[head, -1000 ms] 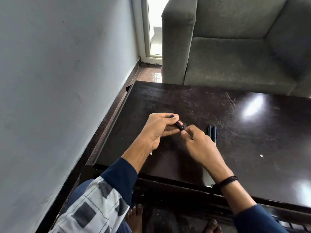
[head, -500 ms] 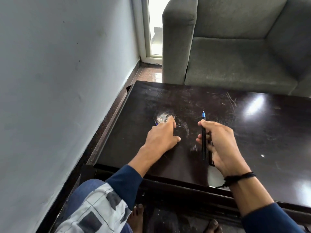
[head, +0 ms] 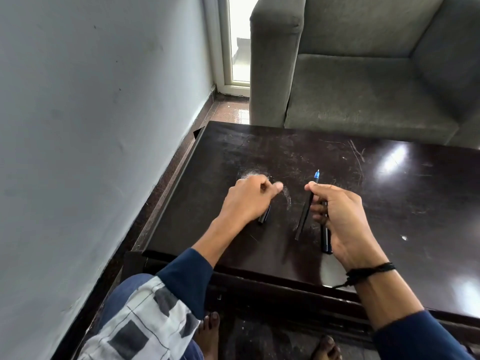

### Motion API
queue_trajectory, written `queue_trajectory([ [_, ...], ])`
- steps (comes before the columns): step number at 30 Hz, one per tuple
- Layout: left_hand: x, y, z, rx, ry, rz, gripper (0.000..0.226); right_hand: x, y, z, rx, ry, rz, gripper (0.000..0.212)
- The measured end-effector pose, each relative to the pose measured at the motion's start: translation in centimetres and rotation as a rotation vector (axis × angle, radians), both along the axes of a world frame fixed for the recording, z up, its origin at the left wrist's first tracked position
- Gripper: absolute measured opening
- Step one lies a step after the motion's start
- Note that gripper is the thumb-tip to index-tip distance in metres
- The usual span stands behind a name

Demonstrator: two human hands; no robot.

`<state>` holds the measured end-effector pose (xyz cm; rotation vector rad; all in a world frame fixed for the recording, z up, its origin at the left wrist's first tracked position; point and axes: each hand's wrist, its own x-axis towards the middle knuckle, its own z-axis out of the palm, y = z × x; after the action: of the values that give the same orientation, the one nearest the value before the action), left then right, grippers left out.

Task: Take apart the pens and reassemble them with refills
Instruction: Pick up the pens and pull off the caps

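1. My left hand point(head: 249, 201) is over the dark table point(head: 389, 203) with its fingers curled and blurred.
2. A short black pen barrel point(head: 265, 217) pokes out beneath it toward 5 o'clock. I cannot tell whether I grip it.
3. Well apart at 3 o'clock, my right hand point(head: 342, 222) pinches a thin refill point(head: 304, 216), its blue tip toward 12 and its tail toward 7.
4. A second black pen point(head: 325, 240) runs behind those fingers. I cannot tell if it is held or lying on the table.
5. A grey sofa point(head: 363, 87) stands at 12 o'clock.
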<state>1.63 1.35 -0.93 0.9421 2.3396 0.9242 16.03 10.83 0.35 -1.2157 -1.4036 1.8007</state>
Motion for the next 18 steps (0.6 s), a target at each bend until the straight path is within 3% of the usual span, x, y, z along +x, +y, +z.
queue_trajectory([
  [3, 0.0, -0.1, 0.9, 0.229, -0.455, -0.101, 0.038, 0.0, 0.3, -0.1, 0.020, 0.010, 0.023, 0.014],
  [5, 0.6, -0.3, 1.2, 0.244, -0.547, -0.217, 0.028, 0.0, 0.4, -0.2, 0.029, 0.014, 0.043, 0.013],
  [8, 1.4, -0.1, 0.9, 0.248, -0.514, -0.287, 0.014, -0.1, 0.4, -0.3, 0.051, -0.001, 0.057, 0.013],
  [18, 1.3, -0.2, 0.6, 0.088, -0.448, -0.451, 0.006, 0.0, 0.7, -0.7, 0.099, -0.044, 0.019, 0.033],
])
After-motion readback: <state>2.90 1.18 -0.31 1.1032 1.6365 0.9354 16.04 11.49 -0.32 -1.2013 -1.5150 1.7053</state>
